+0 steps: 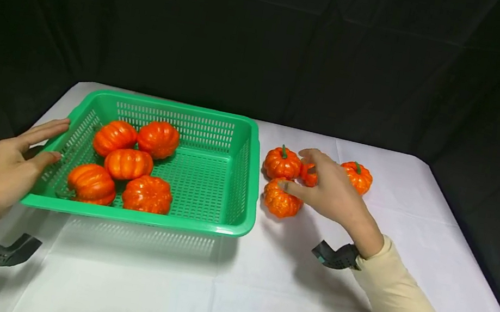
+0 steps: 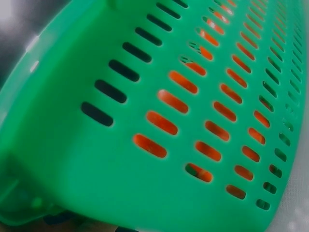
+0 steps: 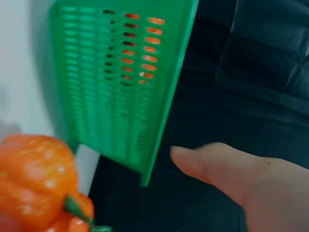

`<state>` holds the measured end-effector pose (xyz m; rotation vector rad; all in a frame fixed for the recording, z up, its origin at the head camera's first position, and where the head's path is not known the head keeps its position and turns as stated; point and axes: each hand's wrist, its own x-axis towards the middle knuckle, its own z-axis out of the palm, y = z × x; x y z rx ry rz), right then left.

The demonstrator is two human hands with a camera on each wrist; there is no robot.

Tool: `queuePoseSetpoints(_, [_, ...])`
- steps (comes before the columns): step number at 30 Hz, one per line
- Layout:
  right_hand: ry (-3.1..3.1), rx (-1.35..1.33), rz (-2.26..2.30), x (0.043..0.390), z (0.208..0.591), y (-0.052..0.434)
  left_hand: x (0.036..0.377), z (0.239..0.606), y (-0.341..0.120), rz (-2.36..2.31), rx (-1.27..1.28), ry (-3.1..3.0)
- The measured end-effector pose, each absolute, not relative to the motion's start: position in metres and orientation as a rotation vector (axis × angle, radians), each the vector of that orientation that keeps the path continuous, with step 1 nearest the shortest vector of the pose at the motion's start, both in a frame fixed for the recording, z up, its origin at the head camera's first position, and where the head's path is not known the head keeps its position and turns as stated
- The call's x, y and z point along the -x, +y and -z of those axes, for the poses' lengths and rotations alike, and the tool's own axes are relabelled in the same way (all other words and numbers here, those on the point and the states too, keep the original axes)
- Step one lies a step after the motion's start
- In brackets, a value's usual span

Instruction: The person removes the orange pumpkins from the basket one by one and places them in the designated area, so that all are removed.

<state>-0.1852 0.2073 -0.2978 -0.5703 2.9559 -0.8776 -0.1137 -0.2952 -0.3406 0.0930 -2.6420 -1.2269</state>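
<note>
Five toy pumpkins (image 1: pixel 128 164) are lying in the left half of the green slotted basket (image 1: pixel 244 188) near the table's (image 1: pixel 416 228) left edge, while four are remaining outside, just beside its right wall. The left hand (image 1: pixel 12 166) is resting open-fingered against the basket's left wall. The right hand (image 1: pixel 330 191) is reaching over the outside cluster, fingers loosely spread about a small pumpkin (image 1: pixel 309 176), not yet visibly gripping it.

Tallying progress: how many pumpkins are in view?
9: five in the green basket, four on the table beside it around the right hand, one mostly hidden. More may be hidden.
</note>
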Motion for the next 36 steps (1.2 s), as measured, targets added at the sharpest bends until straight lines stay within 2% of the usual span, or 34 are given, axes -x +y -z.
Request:
queuePoseSetpoints(7, [2.967, 0.765, 1.078, 0.185, 0.276, 0.181, 0.113, 0.34, -0.298, 1.25, -0.073, -2.649])
queuePoseSetpoints(18, [2.804, 1.088, 1.1, 0.184, 0.246, 0.12, 0.111, 0.341, -0.3, 1.241, -0.033, -2.642])
queuePoseSetpoints(28, [2.667, 1.149, 0.991, 0.191, 0.234, 0.079, 0.111, 0.341, -0.3, 1.263, -0.04, -2.639])
queuePoseSetpoints(36, [2.511, 1.194, 0.959, 0.203, 0.242, 0.05, 0.111, 0.34, -0.3, 1.27, -0.044, -2.638])
